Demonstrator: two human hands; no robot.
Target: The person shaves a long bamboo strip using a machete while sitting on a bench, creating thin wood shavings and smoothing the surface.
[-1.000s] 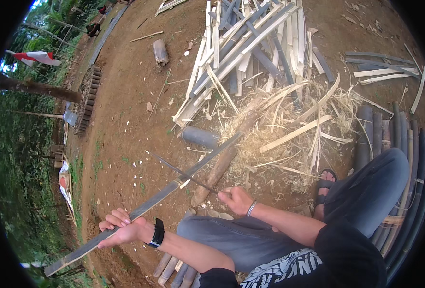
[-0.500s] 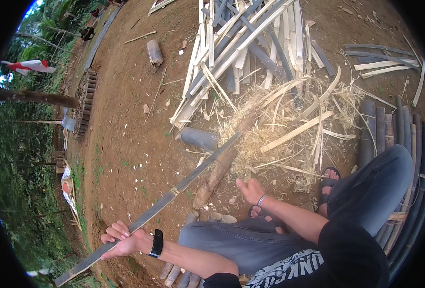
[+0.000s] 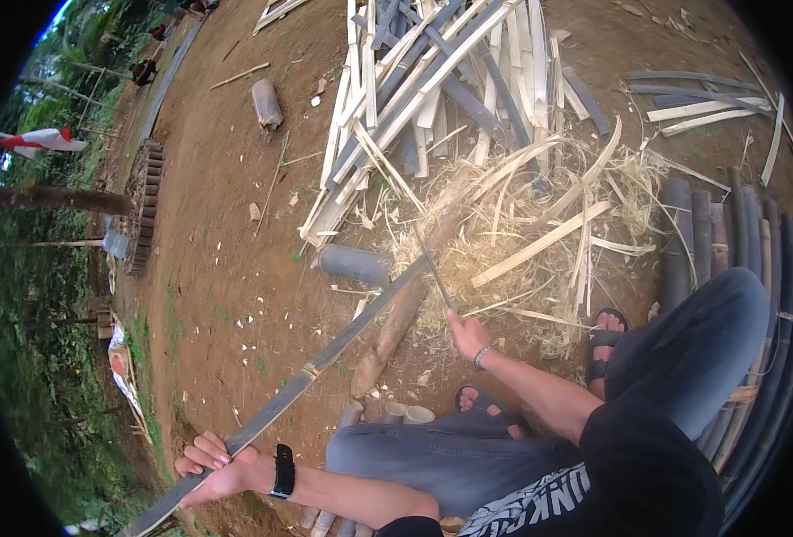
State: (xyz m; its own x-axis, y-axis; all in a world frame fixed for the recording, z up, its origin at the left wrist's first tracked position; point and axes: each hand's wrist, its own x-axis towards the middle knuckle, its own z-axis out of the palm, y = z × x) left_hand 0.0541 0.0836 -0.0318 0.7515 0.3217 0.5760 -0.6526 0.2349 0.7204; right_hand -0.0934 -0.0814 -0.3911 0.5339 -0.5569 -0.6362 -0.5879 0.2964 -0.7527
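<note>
My left hand (image 3: 225, 472) is closed around a long split bamboo strip (image 3: 276, 404), dark on its outer face and pale along one edge. The strip slants up and right across the ground, with its far end above a brown log (image 3: 386, 347). My right hand (image 3: 470, 336) grips a knife (image 3: 438, 273) with a long, thin, dark blade pointing up and to the left. That blade crosses the strip's far end; whether it touches cannot be made out. Curly bamboo shavings (image 3: 468, 210) lie heaped beyond both hands.
A big stack of split bamboo strips (image 3: 432, 85) lies ahead, with more strips (image 3: 705, 103) at far right. One short bamboo piece (image 3: 353, 264) rests beside the log. Bamboo poles (image 3: 777, 358) line my right side. My sandalled foot (image 3: 606, 345) stands near the shavings.
The knife blade now shows plainly at the strip's far end; before, it could not be made out. My left hand and the strip have shifted slightly in view.
</note>
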